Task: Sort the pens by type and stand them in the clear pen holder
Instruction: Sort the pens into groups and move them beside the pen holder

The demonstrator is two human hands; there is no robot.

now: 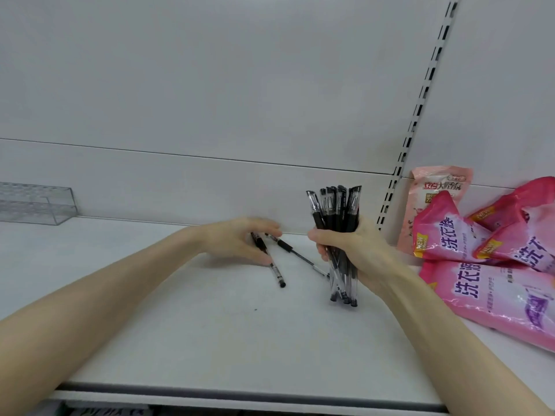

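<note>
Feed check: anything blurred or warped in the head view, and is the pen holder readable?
Head view: the left hand is motion-blurred over a loose pen; the pen bundle in the right hand is sharp; the wide lens bends the slotted upright; the clear pen holder looks faint.

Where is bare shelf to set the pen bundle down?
Free: the stretch between clear pen holder and left hand; the shelf front between the forearms. Crowded: loose pens by the left hand, and pink bags beside the right hand, which grips the pen bundle.
</note>
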